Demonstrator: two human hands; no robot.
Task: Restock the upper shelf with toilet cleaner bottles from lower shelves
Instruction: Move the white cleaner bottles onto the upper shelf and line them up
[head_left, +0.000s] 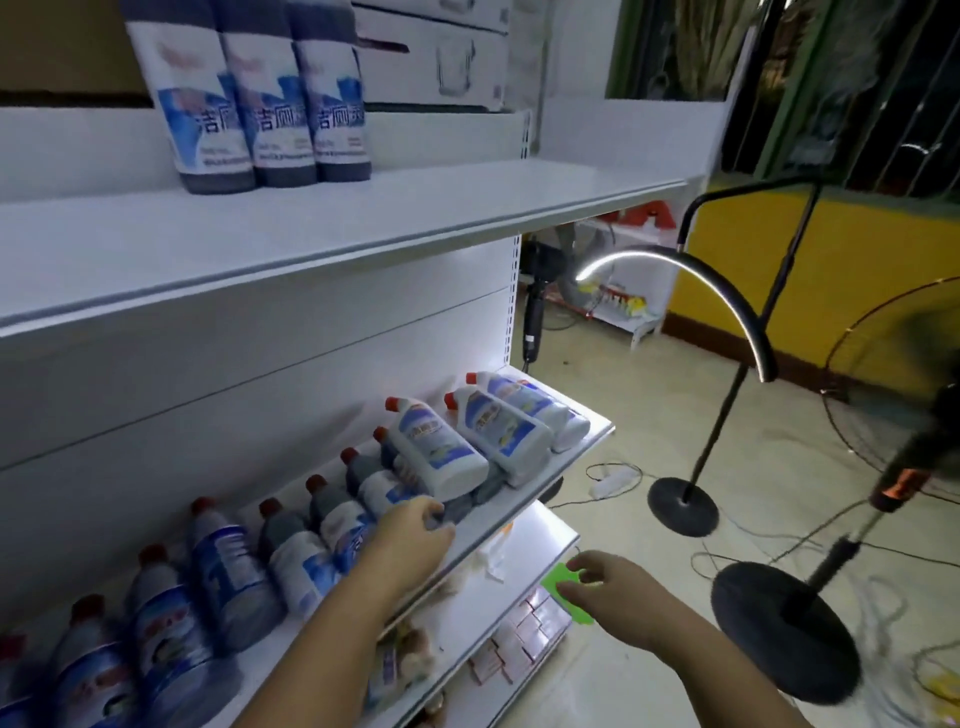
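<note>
Grey bottle gripped, lift not yet made

On the middle shelf (524, 512), toilet cleaner bottles (291, 551) lay on their sides in a row, red caps toward the back panel. The left hand (415, 530) was at that shelf's front edge, its fingers curled round the base of one grey bottle (461, 506), which lay partly under a white bottle (441, 452). The right hand (602, 582) hovered below and in front of the middle shelf, fingers loosely spread, holding nothing. Above the middle shelf, the upper shelf (415, 208) carried three standing bottles (270, 104) toward its left, with bare board to their right. The step in hand looked like the pick-up. Next, the grey bottle probably needed drawing out from under the white one, then raising and standing upright beside the three.
</note>
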